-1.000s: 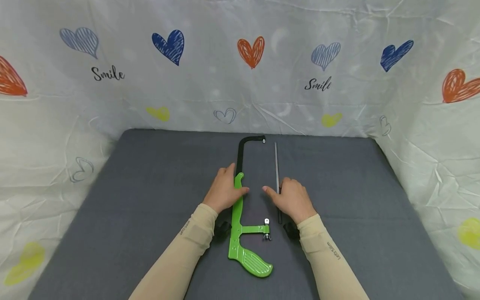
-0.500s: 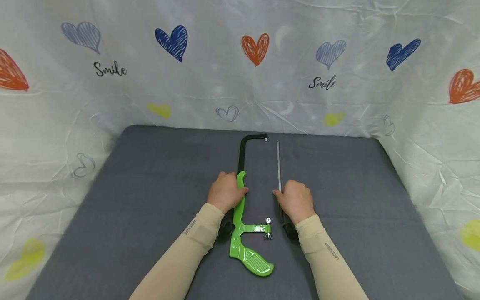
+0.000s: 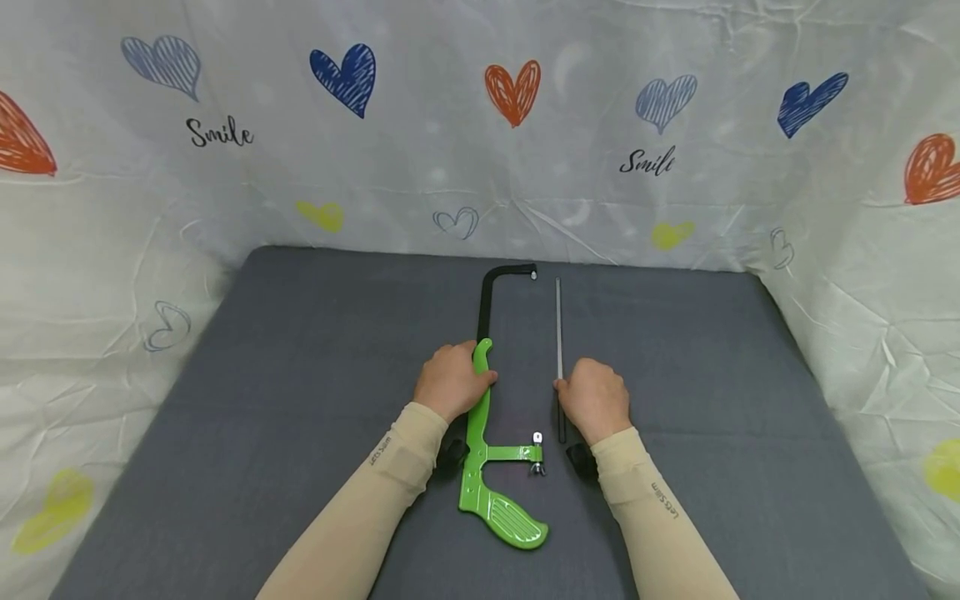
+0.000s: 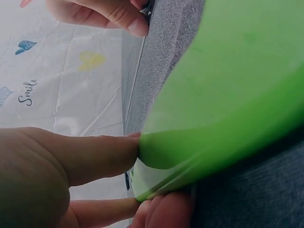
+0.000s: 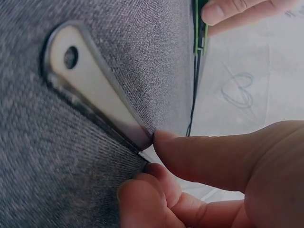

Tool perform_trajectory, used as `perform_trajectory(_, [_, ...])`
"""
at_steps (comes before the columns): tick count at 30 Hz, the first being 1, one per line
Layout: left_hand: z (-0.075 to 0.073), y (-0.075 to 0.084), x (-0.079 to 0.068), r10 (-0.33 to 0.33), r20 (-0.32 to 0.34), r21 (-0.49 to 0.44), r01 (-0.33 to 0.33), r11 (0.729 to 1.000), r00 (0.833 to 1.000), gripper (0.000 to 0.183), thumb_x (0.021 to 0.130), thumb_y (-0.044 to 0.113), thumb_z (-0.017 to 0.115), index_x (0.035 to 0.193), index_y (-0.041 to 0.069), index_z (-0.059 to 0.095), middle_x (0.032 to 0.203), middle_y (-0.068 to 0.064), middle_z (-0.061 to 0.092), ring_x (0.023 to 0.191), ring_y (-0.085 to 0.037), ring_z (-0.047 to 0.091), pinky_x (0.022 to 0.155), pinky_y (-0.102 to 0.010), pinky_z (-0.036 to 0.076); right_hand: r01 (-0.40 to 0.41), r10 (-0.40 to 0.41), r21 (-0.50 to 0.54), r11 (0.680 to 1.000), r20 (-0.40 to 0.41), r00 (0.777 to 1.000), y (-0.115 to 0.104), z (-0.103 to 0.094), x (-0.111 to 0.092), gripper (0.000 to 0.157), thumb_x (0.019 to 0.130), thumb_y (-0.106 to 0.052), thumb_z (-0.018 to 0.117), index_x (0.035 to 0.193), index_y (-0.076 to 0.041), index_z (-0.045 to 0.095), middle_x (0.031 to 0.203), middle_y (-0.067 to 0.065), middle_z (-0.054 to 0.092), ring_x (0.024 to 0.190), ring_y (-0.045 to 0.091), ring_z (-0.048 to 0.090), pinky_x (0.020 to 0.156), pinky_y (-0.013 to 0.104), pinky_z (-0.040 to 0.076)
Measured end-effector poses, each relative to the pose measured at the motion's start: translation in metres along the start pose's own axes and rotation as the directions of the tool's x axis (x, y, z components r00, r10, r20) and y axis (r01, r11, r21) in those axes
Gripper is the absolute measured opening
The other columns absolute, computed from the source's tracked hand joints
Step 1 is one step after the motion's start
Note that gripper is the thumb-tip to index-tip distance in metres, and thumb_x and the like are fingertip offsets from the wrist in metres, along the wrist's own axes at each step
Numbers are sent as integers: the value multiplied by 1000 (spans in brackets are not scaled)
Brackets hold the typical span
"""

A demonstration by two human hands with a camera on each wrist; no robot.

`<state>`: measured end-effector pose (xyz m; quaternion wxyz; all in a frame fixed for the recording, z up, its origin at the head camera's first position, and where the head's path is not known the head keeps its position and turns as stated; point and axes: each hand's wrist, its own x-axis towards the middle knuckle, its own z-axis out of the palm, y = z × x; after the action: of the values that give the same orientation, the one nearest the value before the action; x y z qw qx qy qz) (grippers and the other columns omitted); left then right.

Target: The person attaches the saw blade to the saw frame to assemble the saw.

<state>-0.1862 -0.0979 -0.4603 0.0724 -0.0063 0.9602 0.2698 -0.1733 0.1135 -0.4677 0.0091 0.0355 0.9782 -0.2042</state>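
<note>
A hacksaw frame (image 3: pixel 475 437) with a green body and black bent arm lies lengthwise on the grey cloth. My left hand (image 3: pixel 452 383) grips its upper green part, thumb across the top; up close in the left wrist view, thumb and fingers pinch the green edge (image 4: pixel 213 104). To its right lies a thin hacksaw blade (image 3: pixel 558 325). My right hand (image 3: pixel 597 402) pinches that blade by its edges near mid-length. The right wrist view shows the blade's near end with a round hole (image 5: pixel 95 92) against the cloth. No blade spans the frame.
The grey cloth-covered table (image 3: pixel 337 317) stretches out around both hands. Behind and at the sides hangs a white curtain (image 3: pixel 420 167) printed with hearts and "Smile". A wing nut (image 3: pixel 537 469) sits on the frame's near post.
Both hands have closed in: the left fingers have curled round the hacksaw frame, and the right thumb and fingers have come together on the blade. The head view has tilted slightly.
</note>
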Motion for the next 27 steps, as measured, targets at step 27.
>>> perform_trajectory(27, [0, 3, -1, -3, -6, -9, 3, 1000, 1000, 59, 93, 34, 71, 144, 7, 56, 124, -18, 66, 106, -35, 64, 86, -45, 55, -66, 65, 16, 998, 42, 997, 1, -3, 0, 44, 91, -32, 70, 51, -16, 58, 54, 5, 57, 51, 27, 56, 47, 41, 42])
